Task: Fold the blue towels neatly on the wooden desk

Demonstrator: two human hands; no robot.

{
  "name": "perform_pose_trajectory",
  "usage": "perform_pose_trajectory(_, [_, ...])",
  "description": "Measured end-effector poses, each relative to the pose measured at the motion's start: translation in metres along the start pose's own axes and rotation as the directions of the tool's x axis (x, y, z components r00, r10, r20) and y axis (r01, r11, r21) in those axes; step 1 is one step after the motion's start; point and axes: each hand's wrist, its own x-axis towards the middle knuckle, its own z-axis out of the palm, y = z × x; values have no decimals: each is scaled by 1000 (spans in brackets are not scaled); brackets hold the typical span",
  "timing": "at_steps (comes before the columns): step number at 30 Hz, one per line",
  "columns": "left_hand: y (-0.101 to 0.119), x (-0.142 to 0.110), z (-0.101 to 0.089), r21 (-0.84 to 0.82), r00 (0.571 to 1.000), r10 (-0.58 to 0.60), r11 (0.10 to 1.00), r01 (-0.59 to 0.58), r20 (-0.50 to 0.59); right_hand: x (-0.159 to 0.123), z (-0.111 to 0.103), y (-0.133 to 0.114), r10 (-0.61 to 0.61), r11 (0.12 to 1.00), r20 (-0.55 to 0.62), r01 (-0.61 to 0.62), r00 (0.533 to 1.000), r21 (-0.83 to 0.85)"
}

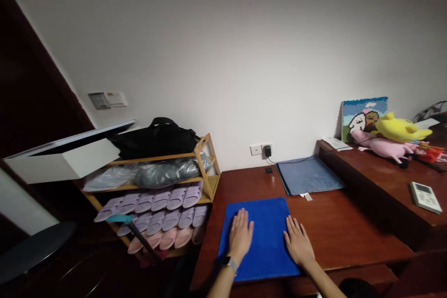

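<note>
A person's left hand (240, 235), a watch with a silvery band (229, 264) at the wrist, lies palm down on a bright blue rectangular cloth (267, 237), fingers nearly together and straight; the right hand (299, 242), fingers slightly apart, rests flat along the cloth's right edge. The cloth lies spread near the front of a glossy reddish-brown wooden table (356, 228), a folded grey-blue cloth (309, 175) behind it and a light wooden rack (211, 186) of lilac plastic slippers (161, 199) to the left

Left hand (240, 236), right hand (299, 244) on blue cloth (267, 242), lower centre

Right lies over its edge; slippers (172, 219) on rack (210, 185), lower left.
</note>
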Motion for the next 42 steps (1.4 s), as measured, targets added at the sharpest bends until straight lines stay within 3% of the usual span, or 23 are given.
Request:
perform_pose_trajectory(2, [51, -6, 16, -85, 981, 192, 978, -190, 20, 0, 0, 1, -6, 1000, 2, 6, 1000, -10])
perform_pose_trajectory(4, [94, -12, 33, -151, 949, 313, 941, -303, 47, -1, -1, 2, -40, 999, 18, 41, 999, -34])
perform_pose_trajectory(7, [118, -21, 46, -183, 934, 351, 924, -335, 65, -3, -4, 2, -90, 995, 36, 92, 995, -47])
perform_pose_trajectory(9, [104, -25, 44, -171, 936, 344, 929, -327, 80, -4, -5, 1, -61, 997, 23, 62, 998, -39])
perform_pose_trajectory(11, [70, -30, 35, -145, 947, 301, 948, -285, 110, -3, -5, -1, -19, 999, 0, 19, 1000, -38])
perform_pose_trajectory(16, [-41, -50, 7, -13, 986, -32, 999, 35, 161, 5, -2, -5, -21, 999, -13, 20, 1000, -31])
perform_pose_trajectory(19, [-84, -60, -3, 26, 975, -160, 987, 158, 155, 10, -7, -8, -10, 1000, 6, 10, 1000, -18])
perform_pose_trajectory(24, [-94, -65, -5, 12, 978, -149, 989, 149, 143, -1, -8, -9, 13, 1000, 7, -13, 1000, -26])
perform_pose_trajectory(30, [-99, -62, -1, 44, 985, -132, 991, 128, 112, -38, 22, 2, -18, 999, -81, 21, 997, 29])
perform_pose_trajectory(32, [-89, -61, 0, 62, 994, -101, 993, 98, 49, -42, 28, 3, -31, 999, -110, 34, 993, 30])
perform_pose_trajectory(34, [-59, -60, 1, 56, 999, -35, 998, 37, -37, -43, 29, 3, -31, 999, -117, 34, 993, 24])
perform_pose_trajectory(36, [-12, -60, 5, 20, 994, 70, 997, -68, -85, -41, 28, 3, -28, 999, -112, 30, 993, 19])
perform_pose_trajectory(39, [70, -63, 14, -81, 945, 326, 942, -327, -28, -41, 30, 8, -84, 996, -112, 84, 990, -4])
perform_pose_trajectory(42, [123, -68, 22, -176, 906, 421, 896, -408, 47, -42, 35, 14, -163, 986, -115, 160, 980, -43])
